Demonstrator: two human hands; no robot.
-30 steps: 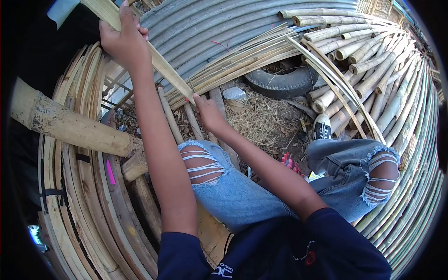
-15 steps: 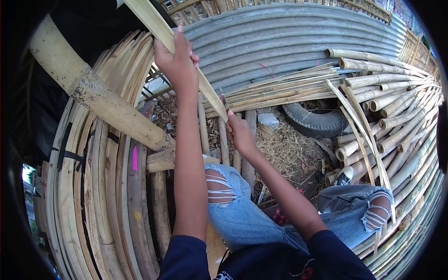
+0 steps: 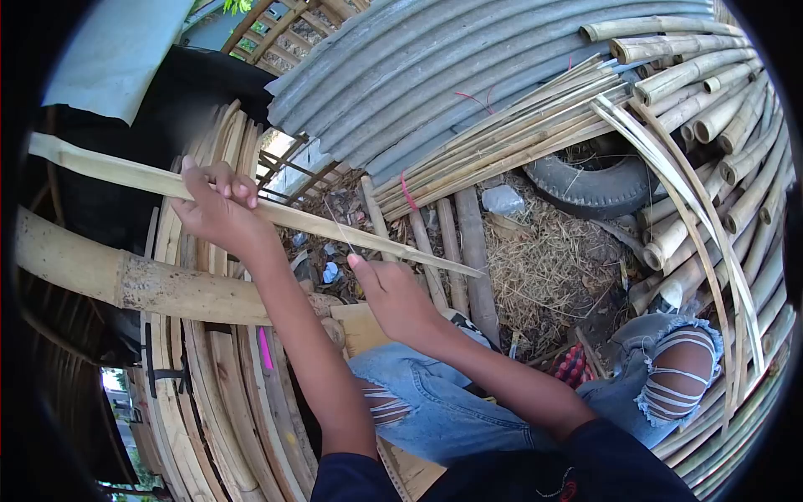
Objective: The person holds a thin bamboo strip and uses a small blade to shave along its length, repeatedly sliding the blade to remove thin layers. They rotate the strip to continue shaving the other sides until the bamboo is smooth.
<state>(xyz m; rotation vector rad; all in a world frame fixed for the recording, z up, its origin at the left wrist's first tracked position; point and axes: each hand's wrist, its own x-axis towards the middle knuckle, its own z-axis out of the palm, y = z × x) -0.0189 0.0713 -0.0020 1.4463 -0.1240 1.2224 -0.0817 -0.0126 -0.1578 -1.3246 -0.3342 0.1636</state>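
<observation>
My left hand (image 3: 219, 205) is wrapped round a long, pale split bamboo strip (image 3: 109, 168), thumb lying along its upper side. The strip slants across the view from upper left down to a thin tip at the centre right. In my right hand (image 3: 400, 299) is a knife, its narrow blade (image 3: 333, 212) edge-on and crossing the strip between my two hands. My right fist sits just below the strip, its fingers mostly hidden. Under my left forearm runs a thick bamboo pole (image 3: 196, 294).
Split bamboo slats (image 3: 205, 393) are stacked at left. A bundle of thin strips (image 3: 502, 142) lies before corrugated metal sheeting (image 3: 418, 75). Beyond my knees are a tyre (image 3: 585, 191), straw-strewn ground (image 3: 535, 268) and piled bamboo poles (image 3: 711, 125).
The strip has swung from steep to a flatter slant, its upper end moving left. My left hand has come down and left; my right hand has moved lower and left. The view has turned too.
</observation>
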